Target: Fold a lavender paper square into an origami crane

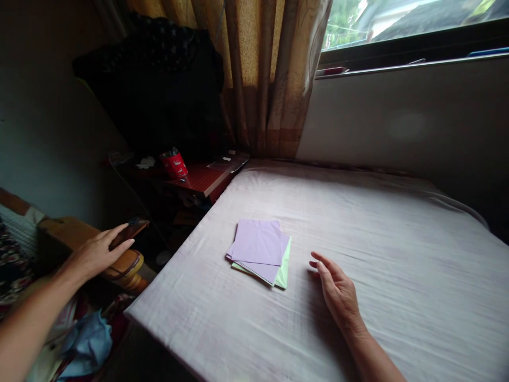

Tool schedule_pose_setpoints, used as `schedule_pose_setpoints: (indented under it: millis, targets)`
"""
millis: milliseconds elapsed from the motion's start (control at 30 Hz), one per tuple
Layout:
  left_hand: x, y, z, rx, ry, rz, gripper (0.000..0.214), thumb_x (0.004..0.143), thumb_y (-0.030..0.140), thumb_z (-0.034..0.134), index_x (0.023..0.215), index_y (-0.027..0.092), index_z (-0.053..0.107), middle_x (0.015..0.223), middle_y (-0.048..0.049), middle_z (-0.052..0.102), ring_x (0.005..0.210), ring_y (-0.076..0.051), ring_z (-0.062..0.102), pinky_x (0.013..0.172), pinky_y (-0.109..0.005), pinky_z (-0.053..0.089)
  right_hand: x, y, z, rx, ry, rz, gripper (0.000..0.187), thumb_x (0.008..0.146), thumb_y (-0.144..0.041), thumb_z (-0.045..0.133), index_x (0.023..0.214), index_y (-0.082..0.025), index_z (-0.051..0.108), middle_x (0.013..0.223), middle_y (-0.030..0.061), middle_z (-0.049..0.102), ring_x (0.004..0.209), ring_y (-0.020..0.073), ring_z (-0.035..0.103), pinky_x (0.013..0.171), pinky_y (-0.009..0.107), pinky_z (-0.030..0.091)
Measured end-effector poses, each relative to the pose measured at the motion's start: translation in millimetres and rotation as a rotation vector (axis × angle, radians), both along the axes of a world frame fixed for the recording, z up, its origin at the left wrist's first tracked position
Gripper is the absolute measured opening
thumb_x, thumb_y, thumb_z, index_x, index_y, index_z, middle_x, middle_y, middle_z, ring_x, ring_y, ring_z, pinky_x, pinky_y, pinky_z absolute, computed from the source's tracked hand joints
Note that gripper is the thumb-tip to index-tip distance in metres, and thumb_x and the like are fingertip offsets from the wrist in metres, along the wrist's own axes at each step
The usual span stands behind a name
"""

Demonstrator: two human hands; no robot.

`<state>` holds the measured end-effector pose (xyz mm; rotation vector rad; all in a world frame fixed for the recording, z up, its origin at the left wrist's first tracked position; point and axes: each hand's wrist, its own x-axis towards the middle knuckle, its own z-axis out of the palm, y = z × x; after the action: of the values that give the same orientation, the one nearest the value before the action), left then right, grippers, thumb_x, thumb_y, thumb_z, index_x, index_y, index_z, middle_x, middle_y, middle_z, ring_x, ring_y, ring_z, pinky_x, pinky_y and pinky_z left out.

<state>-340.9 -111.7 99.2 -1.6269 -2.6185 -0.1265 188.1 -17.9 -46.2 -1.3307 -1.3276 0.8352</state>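
Left of the purple-and-green paper stack [256, 243], my left hand [95, 253] grips a dark flat object [129, 234]; right of the stack, my right hand [339, 291] curves, fingers loosely parted.

A gold-brown curtain [274, 69] hangs on the far side, beside a window [417, 21] at far right showing greenery [342, 21]. At far left, a dark, bulky object [159, 111] is topped with star-patterned cloth [175, 45]. Before it, a reddish-brown table [204, 183] holds a red container [175, 164] and clear plastic [228, 161]. Light blue fabric [89, 342] lies near left.
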Motion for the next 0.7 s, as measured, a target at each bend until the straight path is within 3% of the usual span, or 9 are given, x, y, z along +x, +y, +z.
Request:
schedule_pose_setpoints:
  millis: [233,500,700]
  targets:
    - [0.9,-17.7,-20.1,-0.058,-0.016,0.001,0.065,0.092,0.055,0.040,0.142,0.013,0.042,0.134,-0.0134,0.059,0.124,-0.035,0.054,0.102,-0.040,0.040,1.6,-0.2,-4.0,-0.010,0.000,-0.005,0.047,0.081,-0.058,0.056,0.107,-0.022,0.071,0.101,0.0098,0.074,0.084,0.0244,0.072,0.078,0.039,0.059]
    - [2.3,-24.7,-22.9,-0.036,-0.031,0.016,0.066,0.089,0.060,0.044,0.138,0.015,0.049,0.137,-0.0113,0.057,0.127,-0.038,0.052,0.104,-0.043,0.039,1.9,-0.8,-3.6,-0.029,-0.026,-0.011,0.050,0.080,-0.059,0.055,0.108,-0.020,0.071,0.098,0.0105,0.075,0.081,0.0246,0.072,0.080,0.041,0.059]
    - [-9.4,-20.7,-32.3,-0.106,-0.027,0.024,0.070,0.093,0.063,0.033,0.143,0.015,0.044,0.146,-0.0170,0.048,0.131,-0.039,0.047,0.105,-0.048,0.035,0.3,-1.4,-1.6,-0.030,-0.012,-0.016,0.049,0.081,-0.057,0.055,0.108,-0.020,0.070,0.100,0.0107,0.074,0.079,0.0233,0.072,0.078,0.039,0.059]
